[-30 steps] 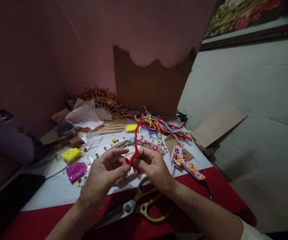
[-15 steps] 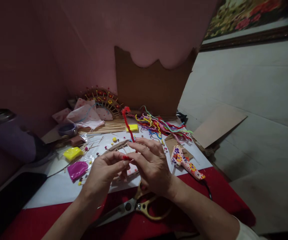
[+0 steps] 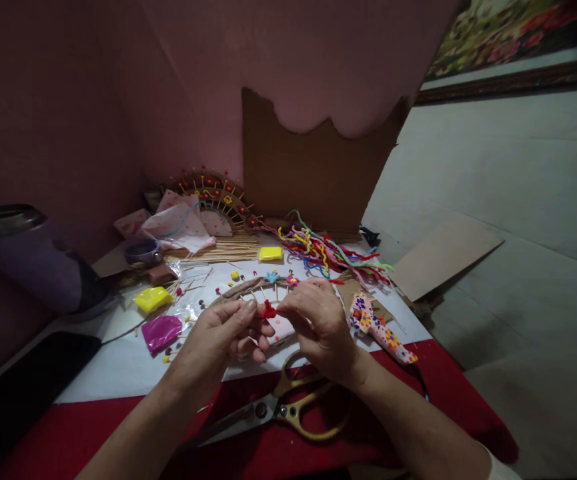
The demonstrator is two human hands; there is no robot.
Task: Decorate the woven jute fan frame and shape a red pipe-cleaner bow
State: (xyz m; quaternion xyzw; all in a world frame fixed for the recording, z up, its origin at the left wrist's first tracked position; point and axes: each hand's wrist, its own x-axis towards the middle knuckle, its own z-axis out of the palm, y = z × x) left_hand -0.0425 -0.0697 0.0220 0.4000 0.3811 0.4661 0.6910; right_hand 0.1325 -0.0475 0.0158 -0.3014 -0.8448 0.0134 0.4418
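Observation:
My left hand [image 3: 218, 337] and my right hand [image 3: 321, 327] meet above the white sheet [image 3: 118, 373], both pinching a small red pipe cleaner [image 3: 269, 310] curled into a tight coil between the fingertips. Just behind the hands lies a curved brown cardboard arc [image 3: 248, 290] stuck with sticks and small clay flowers. Gold-handled scissors [image 3: 288, 410] lie on the red cloth [image 3: 68, 440] under my right wrist. A flower-painted cardboard shape [image 3: 378, 330] rests right of my right hand.
A heap of coloured pipe cleaners [image 3: 328, 250], yellow clay [image 3: 151, 298] and magenta clay [image 3: 161, 330], a bundle of thin sticks [image 3: 223, 250], a decorated fan shape [image 3: 218, 200], and a tall cardboard piece [image 3: 313, 167] against the pink wall. A dark cylinder [image 3: 28, 260] stands left.
The long red pipe cleaner that stood up from my fingers has been wound down into a small coil. My hands stay together and the view shifted slightly.

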